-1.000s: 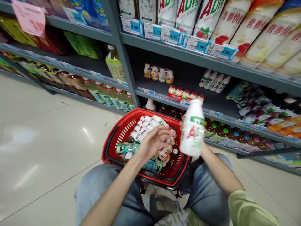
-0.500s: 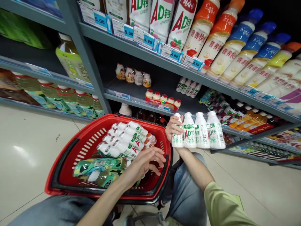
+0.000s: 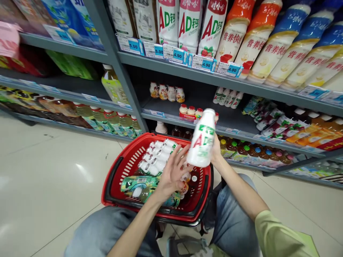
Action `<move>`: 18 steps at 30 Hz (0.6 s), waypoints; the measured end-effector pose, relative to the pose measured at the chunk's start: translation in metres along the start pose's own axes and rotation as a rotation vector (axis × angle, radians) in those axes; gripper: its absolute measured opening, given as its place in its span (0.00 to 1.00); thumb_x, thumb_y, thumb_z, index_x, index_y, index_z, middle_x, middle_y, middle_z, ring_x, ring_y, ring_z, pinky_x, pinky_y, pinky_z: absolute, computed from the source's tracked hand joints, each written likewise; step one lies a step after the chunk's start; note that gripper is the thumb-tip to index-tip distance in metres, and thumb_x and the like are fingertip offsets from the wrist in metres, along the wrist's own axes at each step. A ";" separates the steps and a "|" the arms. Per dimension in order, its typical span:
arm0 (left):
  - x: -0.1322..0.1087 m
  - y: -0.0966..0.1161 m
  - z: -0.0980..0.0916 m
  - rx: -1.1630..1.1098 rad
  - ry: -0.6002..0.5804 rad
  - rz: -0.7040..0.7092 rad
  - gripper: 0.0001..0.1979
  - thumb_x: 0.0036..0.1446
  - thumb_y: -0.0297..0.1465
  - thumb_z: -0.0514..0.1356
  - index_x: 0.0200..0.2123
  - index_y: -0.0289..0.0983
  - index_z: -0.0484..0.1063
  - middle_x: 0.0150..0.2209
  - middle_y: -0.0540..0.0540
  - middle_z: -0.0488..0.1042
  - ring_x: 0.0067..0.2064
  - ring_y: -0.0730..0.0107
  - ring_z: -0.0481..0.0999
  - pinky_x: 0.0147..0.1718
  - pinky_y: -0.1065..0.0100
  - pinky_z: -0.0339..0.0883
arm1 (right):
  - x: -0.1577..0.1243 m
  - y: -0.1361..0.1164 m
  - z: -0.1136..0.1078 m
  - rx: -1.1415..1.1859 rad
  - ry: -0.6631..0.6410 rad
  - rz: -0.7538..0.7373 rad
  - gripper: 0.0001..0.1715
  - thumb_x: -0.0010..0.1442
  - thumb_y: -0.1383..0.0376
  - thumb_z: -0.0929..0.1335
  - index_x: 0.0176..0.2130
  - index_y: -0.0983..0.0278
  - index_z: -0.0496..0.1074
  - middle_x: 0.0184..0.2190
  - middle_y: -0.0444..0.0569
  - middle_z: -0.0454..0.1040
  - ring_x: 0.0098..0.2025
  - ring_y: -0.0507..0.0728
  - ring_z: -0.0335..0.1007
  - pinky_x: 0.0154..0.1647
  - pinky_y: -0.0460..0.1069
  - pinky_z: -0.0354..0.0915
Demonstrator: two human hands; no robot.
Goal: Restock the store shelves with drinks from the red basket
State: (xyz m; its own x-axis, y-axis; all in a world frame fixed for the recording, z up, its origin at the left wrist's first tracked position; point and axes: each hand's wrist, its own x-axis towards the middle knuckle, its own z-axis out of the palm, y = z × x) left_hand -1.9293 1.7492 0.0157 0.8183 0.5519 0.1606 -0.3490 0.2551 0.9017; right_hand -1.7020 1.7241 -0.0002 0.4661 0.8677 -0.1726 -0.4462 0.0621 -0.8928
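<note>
My right hand (image 3: 215, 151) grips a pack of white AD calcium milk bottles (image 3: 202, 141) from its far right side, above the red shopping basket (image 3: 134, 150). The pack is seen end-on, so one bottle hides the others, and most of my right fingers are behind it. My left hand (image 3: 173, 173) is open over the basket, fingers spread close to the bottle's lower left side; I cannot tell whether they touch. Inside the basket lie similar white bottles (image 3: 157, 155), green-labelled drink bottles (image 3: 140, 182) and small orange-and-white bottles (image 3: 185, 185).
Shelves rise in front, with large milk drink bottles (image 3: 190, 23) on the upper level. Small bottle packs (image 3: 167, 92) and a red-banded pack (image 3: 189, 112) sit below. My knees flank the basket on the tiled floor (image 3: 66, 164). A grey stool (image 3: 174, 246) is beneath me.
The milk pack has turned from broadside to end-on and come over the basket's right side. My left hand has lifted its fingers and spread them toward it. The view has shifted left.
</note>
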 end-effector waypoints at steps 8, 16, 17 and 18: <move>-0.016 -0.005 0.006 0.475 0.412 -0.103 0.43 0.53 0.54 0.68 0.65 0.35 0.64 0.56 0.33 0.77 0.57 0.45 0.77 0.61 0.44 0.68 | -0.003 0.022 0.012 -0.073 0.135 -0.119 0.36 0.55 0.34 0.70 0.43 0.62 0.74 0.39 0.52 0.82 0.46 0.64 0.79 0.45 0.55 0.75; -0.024 -0.007 -0.009 1.201 -0.037 0.810 0.24 0.69 0.24 0.55 0.67 0.37 0.65 0.66 0.36 0.69 0.69 0.47 0.65 0.62 0.49 0.69 | -0.049 -0.052 0.013 -0.086 -0.233 0.394 0.45 0.55 0.29 0.67 0.46 0.65 0.75 0.43 0.55 0.81 0.43 0.60 0.79 0.41 0.52 0.76; -0.025 -0.006 -0.006 1.315 -0.134 0.875 0.23 0.68 0.22 0.55 0.65 0.37 0.67 0.68 0.37 0.67 0.71 0.46 0.61 0.64 0.48 0.67 | -0.060 -0.064 0.011 -0.081 -0.255 0.472 0.44 0.53 0.31 0.70 0.46 0.67 0.75 0.42 0.56 0.81 0.40 0.60 0.79 0.39 0.51 0.76; -0.025 -0.005 -0.003 1.426 -0.213 0.912 0.22 0.68 0.22 0.56 0.63 0.38 0.70 0.69 0.39 0.64 0.73 0.43 0.57 0.65 0.45 0.64 | -0.070 -0.075 0.010 -0.106 -0.249 0.513 0.41 0.50 0.36 0.75 0.45 0.67 0.75 0.42 0.56 0.82 0.38 0.59 0.79 0.37 0.50 0.76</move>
State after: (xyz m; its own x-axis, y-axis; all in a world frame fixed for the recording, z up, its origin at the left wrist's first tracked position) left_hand -1.9495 1.7363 0.0060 0.6830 -0.0323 0.7297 -0.1459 -0.9849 0.0929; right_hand -1.7090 1.6633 0.0826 0.0110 0.8647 -0.5022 -0.4830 -0.4351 -0.7598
